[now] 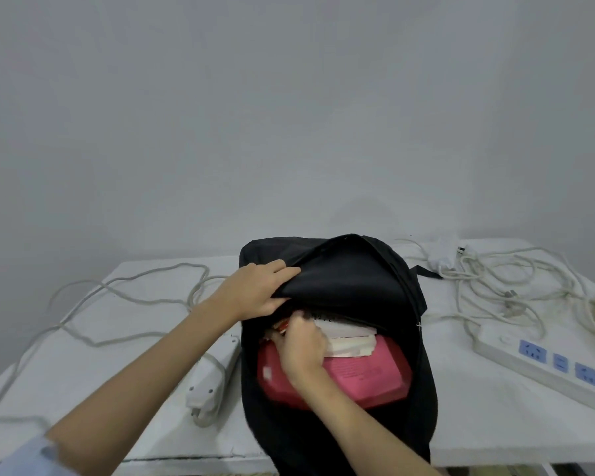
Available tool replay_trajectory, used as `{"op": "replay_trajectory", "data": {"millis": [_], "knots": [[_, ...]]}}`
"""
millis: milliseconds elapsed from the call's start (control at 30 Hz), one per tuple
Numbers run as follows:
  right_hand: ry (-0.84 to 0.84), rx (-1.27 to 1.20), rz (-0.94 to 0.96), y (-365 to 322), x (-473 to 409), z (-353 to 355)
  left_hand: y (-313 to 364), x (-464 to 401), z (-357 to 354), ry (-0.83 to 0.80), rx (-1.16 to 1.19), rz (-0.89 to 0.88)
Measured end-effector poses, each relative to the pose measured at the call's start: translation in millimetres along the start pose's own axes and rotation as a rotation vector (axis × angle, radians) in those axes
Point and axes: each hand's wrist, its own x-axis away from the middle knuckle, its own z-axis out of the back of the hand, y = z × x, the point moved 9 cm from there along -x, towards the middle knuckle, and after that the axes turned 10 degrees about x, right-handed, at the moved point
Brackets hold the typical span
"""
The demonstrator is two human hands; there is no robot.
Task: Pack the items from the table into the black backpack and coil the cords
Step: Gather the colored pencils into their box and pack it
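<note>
backpack (pixel 358 286): black, lying at the table's near-middle with its bottom hanging over the near edge; main zip undone, mouth gaping toward the camera.
flap (pixel 344 269): top panel of the backpack, lifted up and back, held off the opening.
left hand (pixel 255 290): grasping the flap's left edge, fingers curled over the fabric, thumb beneath it.
right hand (pixel 301 348): reaching into the backpack's mouth, fingers curled down among the contents; what they pinch is hidden, so the hold cannot be told.
pink pack (pixel 364 376): flat, printed, lying inside the backpack, nearest the camera, under the right wrist.
papers (pixel 347 336): white stack inside, just behind the pink pack, partly under the flap.
left strip (pixel 213 376): white power strip on the table, just beside the backpack's left side, lying lengthwise toward the camera.
left cord (pixel 117 304): pale, loose, sprawled in open loops over the table's left half, uncoiled.
right strip (pixel 543 365): white power strip with blue sockets, right of the backpack, apart from it.
right cords (pixel 502 286): white, tangled in a loose heap at the far right, uncoiled.
adapter (pixel 443 255): white block at the far edge among the right cords.
table (pixel 478 424): white top, against a plain grey wall (pixel 289 115).
sleeve (pixel 24 455): pale blue, at the left forearm's near end.
</note>
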Motion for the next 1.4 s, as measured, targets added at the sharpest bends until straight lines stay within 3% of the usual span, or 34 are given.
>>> {"op": "replay_trajectory", "data": {"millis": [200, 300, 467, 633, 800, 933, 1000, 1067, 1100, 1200, 1267, 1333, 1400], "knots": [[-0.063, 0.203, 0.251, 8.0, -12.2, 4.6, -12.3, -6.1, 2.2, 0.034, 0.038, 0.128], [0.109, 0.243, 0.245, 48.4, -5.5, 16.0, -17.3, 2.2, -8.2, 0.048, 0.018, 0.150], [0.336, 0.313, 0.269, 59.1, -7.1, 27.5, -12.2, 24.1, -41.7, -0.089, -0.091, 0.200], [0.340, 0.335, 0.244, 83.7, -20.2, 28.1, -24.3, 9.6, -14.5, 0.115, 0.019, 0.181], [0.208, 0.239, 0.098, 130.6, -38.5, 53.1, -13.0, -19.0, -14.3, 0.070, -0.020, 0.234], [0.261, 0.166, 0.464, 87.5, 0.1, 46.6, -21.8, -26.2, -10.7, 0.043, 0.028, 0.228], [0.050, 0.125, 0.638, 60.0, 26.5, 16.8, -22.5, -25.8, -10.0, 0.037, 0.038, 0.226], [-0.233, 0.133, 0.619, 50.9, 41.0, -8.8, -20.8, -25.9, -12.8, 0.041, 0.047, 0.215], [-0.264, 0.162, 0.590, 49.9, 40.3, -13.4, -20.0, -25.3, -14.1, 0.045, 0.056, 0.215], [-0.272, 0.247, 0.524, 44.6, 29.2, -10.5, -22.0, -24.5, -14.7, 0.051, 0.089, 0.218], [-0.180, 0.239, 0.474, 45.0, 16.0, 2.3, -21.9, -24.7, -13.7, 0.049, 0.114, 0.217], [-0.005, 0.075, 0.404, 43.7, 4.2, 21.4, -21.8, -23.6, -14.2, 0.046, 0.141, 0.215], [-0.037, -0.215, 0.290, 44.0, -7.0, 21.3, -23.1, -21.0, -14.4, 0.056, 0.171, 0.221]]}}
